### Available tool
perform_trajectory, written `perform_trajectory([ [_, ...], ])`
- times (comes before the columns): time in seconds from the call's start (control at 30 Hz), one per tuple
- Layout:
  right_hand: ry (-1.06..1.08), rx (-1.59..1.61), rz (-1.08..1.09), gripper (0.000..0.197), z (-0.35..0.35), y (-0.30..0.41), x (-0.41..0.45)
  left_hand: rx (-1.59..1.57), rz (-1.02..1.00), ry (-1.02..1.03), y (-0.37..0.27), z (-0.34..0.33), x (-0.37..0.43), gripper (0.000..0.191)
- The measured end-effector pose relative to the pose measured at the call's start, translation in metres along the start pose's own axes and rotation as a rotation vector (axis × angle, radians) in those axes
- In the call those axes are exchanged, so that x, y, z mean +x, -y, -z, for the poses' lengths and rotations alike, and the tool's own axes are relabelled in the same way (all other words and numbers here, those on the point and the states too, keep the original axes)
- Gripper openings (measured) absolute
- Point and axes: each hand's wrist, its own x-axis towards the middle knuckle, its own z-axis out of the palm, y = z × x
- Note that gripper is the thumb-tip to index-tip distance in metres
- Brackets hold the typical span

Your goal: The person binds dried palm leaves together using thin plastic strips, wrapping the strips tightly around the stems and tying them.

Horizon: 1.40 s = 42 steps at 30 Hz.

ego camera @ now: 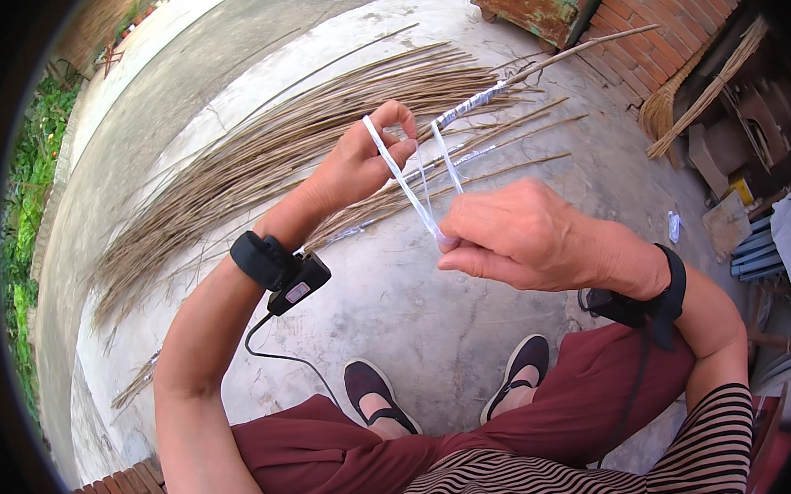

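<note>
My left hand [364, 156] pinches the near end of a wooden stick [573, 55] between thumb and fingers. White plastic strip [474, 102] is wound around the stick's middle, and the stick's bare far end points up to the right. A loose length of the strip [402, 177] runs from my left hand's fingers to my right hand [522, 237]. Another length [446, 157] drops from the wrapping to the same fist, which is closed on the strip. Beneath the hands lie thin sticks [519, 168], some with plastic wrapped on them.
A wide spread of long thin twigs [249, 147] covers the concrete ground [433, 332]. A rusty metal cabinet [523, 2] stands by a brick wall [658, 12]. At the right are a straw broom [670, 108], a twig bundle [712, 89] and blue slats [758, 248]. Plants [28, 212] border the left.
</note>
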Motion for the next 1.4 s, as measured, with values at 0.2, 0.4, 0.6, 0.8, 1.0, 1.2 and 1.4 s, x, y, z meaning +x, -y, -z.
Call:
perform_trajectory([
  [0.2, -0.635, 0.572, -0.575, 0.018, 0.042, -0.016, 0.002, 0.054, -0.107, -0.076, 0.012, 0.000, -0.005, 0.011],
  [0.4, -0.832, 0.776, -0.545, 0.019, 0.042, -0.031, -0.004, 0.151, -0.132, -0.038, 0.019, -0.005, -0.010, 0.020],
  [0.6, -0.846, 0.649, -0.449, 0.020, 0.053, -0.009, 0.002, -0.015, -0.079, -0.136, 0.019, -0.002, -0.003, 0.070],
  [0.8, -0.319, 0.104, 0.109, 0.014, 0.033, 0.031, 0.008, 0.081, -0.002, -0.076, 0.019, 0.002, 0.005, 0.037],
  [1.0, 0.217, 0.340, 0.046, 0.024, 0.002, 0.043, 0.004, -0.081, 0.139, -0.037, -0.002, 0.011, 0.006, 0.041],
  [1.2, 0.518, 0.319, -0.073, 0.027, -0.032, 0.009, -0.010, 0.000, 0.103, -0.125, -0.009, 0.014, 0.007, 0.037],
  [1.4, 0.618, 0.410, -0.144, 0.031, -0.042, -0.001, -0.016, 0.191, 0.014, -0.206, -0.003, 0.006, 0.005, 0.028],
])
